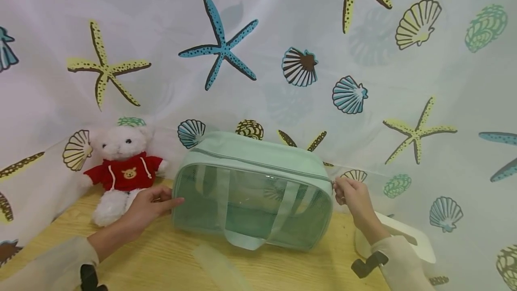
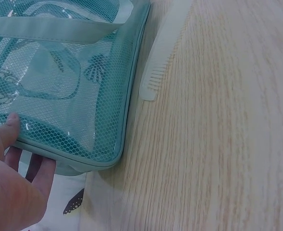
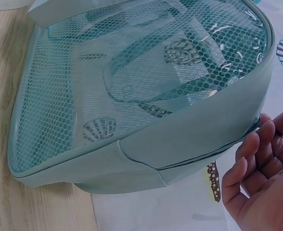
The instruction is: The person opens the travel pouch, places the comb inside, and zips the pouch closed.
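Note:
A mint-green bag (image 1: 252, 183) with a clear, mesh-patterned front and two strap handles stands upright on the wooden table. My left hand (image 1: 151, 203) holds its left end, thumb (image 2: 12, 126) on the front face and fingers behind the edge. At the upper right corner, my right hand (image 1: 353, 194) pinches the end of the zipper (image 1: 262, 164), which runs along the top; the zipper pull itself is hidden by the fingers. The zipper line looks closed. In front of the bag lies a pale, translucent comb (image 2: 167, 48), its teeth visible in the left wrist view.
To the left sits a white teddy bear (image 1: 125, 165) in a red hoodie. A white container (image 1: 408, 237) with a slot in its top stands at the right behind my forearm. Behind everything hangs a white curtain (image 1: 258, 107) printed with starfish and shells.

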The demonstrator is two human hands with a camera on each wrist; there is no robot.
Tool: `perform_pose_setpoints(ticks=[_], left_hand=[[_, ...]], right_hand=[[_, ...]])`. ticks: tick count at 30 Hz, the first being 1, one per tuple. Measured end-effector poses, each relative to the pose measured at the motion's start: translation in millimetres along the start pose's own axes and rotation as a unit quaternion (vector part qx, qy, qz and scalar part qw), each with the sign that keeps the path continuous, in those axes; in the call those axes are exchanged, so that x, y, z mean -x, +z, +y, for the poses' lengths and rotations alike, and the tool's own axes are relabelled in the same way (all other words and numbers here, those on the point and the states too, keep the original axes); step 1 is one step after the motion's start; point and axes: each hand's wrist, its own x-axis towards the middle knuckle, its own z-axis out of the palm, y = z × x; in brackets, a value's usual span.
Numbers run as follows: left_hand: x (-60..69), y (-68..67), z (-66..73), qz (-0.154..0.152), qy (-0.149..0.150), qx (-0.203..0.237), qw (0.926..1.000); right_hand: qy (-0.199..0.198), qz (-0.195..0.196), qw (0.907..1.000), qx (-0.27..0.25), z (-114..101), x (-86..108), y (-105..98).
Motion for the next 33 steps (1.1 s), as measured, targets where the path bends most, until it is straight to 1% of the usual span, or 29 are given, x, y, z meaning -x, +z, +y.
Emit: perform_pose_setpoints(ticks=[8, 15, 19, 23, 26, 33], left_hand=[[-3.1, -1.3, -2.3, -0.006, 0.01, -0.002, 0.9999], [-3.9, -3.6, -3.9, 0.004, 0.005, -0.002, 1.0], [-2.9, -3.5, -3.6, 0.008, 0.006, 0.0, 0.9999], [-1.8, -1.3, -3.2, 0.014, 0.007, 0.005, 0.9999], [-0.5, 1.1, -2.9, 0.017, 0.007, 0.01, 0.9998], [1.0, 3.1, -2.3, 0.012, 0.013, 0.014, 0.9997]], right_hand=[[0.016, -0.012, 0.9997, 0.011, -7.1, 1.2, -1.5], [0.021, -0.029, 0.9992, 0.017, -16.0, -1.2, -0.3], [0.035, -0.033, 0.9982, 0.037, -21.5, -4.0, -0.1], [0.043, -0.047, 0.9964, 0.055, -25.0, -6.3, -1.6], [0.042, -0.057, 0.9958, 0.059, -26.4, -7.2, -2.5], [0.027, -0.057, 0.9948, 0.08, -29.6, -7.4, -2.3]])
